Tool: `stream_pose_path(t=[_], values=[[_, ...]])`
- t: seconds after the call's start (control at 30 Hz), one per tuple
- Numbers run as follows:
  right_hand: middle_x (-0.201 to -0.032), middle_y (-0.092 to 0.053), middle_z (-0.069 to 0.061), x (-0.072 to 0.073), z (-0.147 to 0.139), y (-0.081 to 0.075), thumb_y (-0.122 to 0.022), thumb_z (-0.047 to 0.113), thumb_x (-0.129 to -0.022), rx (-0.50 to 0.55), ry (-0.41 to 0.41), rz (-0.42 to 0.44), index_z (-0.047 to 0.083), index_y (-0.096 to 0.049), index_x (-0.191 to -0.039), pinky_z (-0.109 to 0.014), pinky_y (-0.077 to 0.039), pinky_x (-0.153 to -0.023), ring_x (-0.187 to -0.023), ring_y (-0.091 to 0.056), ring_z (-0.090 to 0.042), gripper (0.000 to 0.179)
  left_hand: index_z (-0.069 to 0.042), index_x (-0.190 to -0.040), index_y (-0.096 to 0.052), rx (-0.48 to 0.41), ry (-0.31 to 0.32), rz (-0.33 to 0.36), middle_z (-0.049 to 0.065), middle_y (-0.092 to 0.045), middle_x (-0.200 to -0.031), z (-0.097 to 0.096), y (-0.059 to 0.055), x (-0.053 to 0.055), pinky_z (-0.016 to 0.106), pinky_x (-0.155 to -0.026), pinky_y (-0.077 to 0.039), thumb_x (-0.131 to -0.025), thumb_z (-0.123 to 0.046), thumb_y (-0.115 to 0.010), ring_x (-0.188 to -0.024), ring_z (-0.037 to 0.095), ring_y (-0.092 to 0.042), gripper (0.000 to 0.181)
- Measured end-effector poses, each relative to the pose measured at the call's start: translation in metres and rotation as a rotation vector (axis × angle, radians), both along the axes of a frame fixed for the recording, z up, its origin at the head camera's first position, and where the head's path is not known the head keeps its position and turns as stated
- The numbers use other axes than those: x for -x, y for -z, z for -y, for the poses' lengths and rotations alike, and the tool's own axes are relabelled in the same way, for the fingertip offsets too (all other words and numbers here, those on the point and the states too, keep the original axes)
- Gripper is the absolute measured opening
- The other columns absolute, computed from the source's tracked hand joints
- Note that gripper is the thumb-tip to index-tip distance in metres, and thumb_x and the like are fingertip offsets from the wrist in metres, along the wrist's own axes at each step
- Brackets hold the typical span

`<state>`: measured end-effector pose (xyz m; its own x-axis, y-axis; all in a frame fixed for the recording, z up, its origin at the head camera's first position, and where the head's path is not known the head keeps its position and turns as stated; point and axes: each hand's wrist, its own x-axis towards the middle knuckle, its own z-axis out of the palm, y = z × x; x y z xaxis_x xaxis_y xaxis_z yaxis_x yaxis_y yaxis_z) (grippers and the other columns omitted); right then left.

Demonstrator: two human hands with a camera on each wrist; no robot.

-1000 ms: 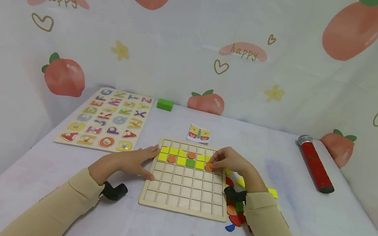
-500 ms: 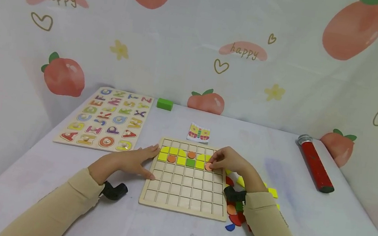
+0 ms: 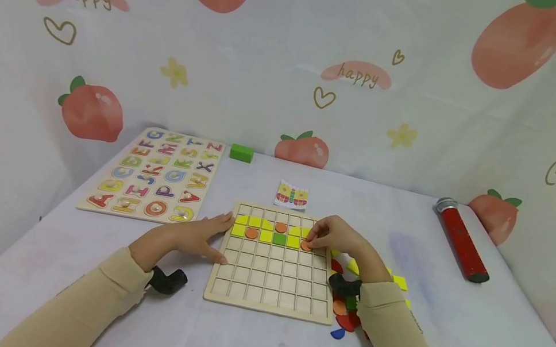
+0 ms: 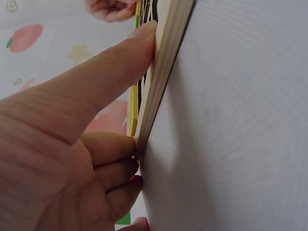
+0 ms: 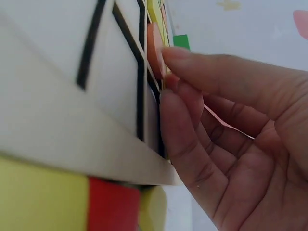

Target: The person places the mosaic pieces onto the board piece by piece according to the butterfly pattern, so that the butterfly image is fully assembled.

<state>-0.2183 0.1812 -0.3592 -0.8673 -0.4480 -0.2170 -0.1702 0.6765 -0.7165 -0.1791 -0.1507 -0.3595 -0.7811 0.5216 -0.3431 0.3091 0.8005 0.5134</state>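
Observation:
A wooden grid board (image 3: 265, 281) lies in the middle of the table, its upper rows holding yellow pieces, a green square (image 3: 279, 239) and orange discs. My left hand (image 3: 191, 238) rests at the board's left side, fingers extended; in the left wrist view its thumb (image 4: 113, 67) lies on the frame and other fingertips meet the edge. At the right end of the second filled row, my right hand (image 3: 343, 239) pinches an orange disc (image 3: 306, 246). The right wrist view shows the thumb on that disc (image 5: 155, 50), which stands slightly proud of the grid.
Loose coloured pieces, among them a blue half-disc (image 3: 337, 333), lie right of the board, partly under the right forearm. Behind it is a small pattern card (image 3: 292, 195). An alphabet board (image 3: 153, 175), a green block (image 3: 241, 153) and a red microphone (image 3: 463, 242) lie farther out.
The orange disc under my right fingers tilted half a second ago and now sits flatter and slightly lower in its cell. My left hand has stayed in place.

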Motion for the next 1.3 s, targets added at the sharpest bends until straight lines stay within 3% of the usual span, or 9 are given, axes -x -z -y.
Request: stream_pose_path(t=[0.33, 0.7, 0.9, 1.3], values=[[-0.089, -0.068, -0.006, -0.005, -0.035, -0.016, -0.068, 0.019, -0.085, -0.001, 0.055, 0.048, 0.001, -0.068, -0.097, -0.029, -0.056, -0.074, -0.075, -0.06, -0.016, 0.022, -0.009, -0.15, -0.016, 0.003, 0.003, -0.007, 0.009, -0.005, -0.158, -0.001, 0.001, 0.001, 0.051, -0.118, -0.01, -0.077, -0.049, -0.07, -0.145, 0.034, -0.006, 0.099], [-0.089, -0.065, -0.006, -0.025, -0.077, -0.015, -0.07, 0.021, -0.083, -0.085, 0.15, 0.105, 0.001, -0.067, -0.102, -0.025, -0.052, -0.073, -0.078, -0.055, -0.016, 0.028, -0.01, -0.15, -0.015, -0.006, 0.002, -0.002, 0.009, -0.004, -0.158, 0.0, 0.001, 0.0, 0.051, -0.118, -0.01, -0.077, -0.051, -0.069, -0.144, 0.036, -0.006, 0.1], [-0.087, -0.064, -0.006, -0.033, -0.083, -0.007, -0.073, 0.021, -0.08, -0.127, 0.177, 0.108, 0.002, -0.067, -0.099, -0.024, -0.05, -0.068, -0.076, -0.054, -0.016, 0.028, -0.011, -0.15, -0.015, 0.002, 0.004, -0.004, 0.008, -0.004, -0.158, 0.0, 0.0, 0.0, 0.051, -0.117, -0.01, -0.077, -0.051, -0.069, -0.144, 0.037, -0.006, 0.099], [-0.078, -0.059, -0.005, -0.033, -0.078, -0.003, -0.077, 0.015, -0.075, -0.173, 0.184, 0.102, 0.002, -0.065, -0.09, -0.024, -0.048, -0.065, -0.073, -0.05, -0.017, 0.023, -0.01, -0.15, -0.015, 0.0, 0.001, -0.009, 0.009, -0.004, -0.158, 0.0, -0.002, -0.002, 0.051, -0.118, -0.01, -0.077, -0.051, -0.069, -0.144, 0.036, -0.006, 0.099]])
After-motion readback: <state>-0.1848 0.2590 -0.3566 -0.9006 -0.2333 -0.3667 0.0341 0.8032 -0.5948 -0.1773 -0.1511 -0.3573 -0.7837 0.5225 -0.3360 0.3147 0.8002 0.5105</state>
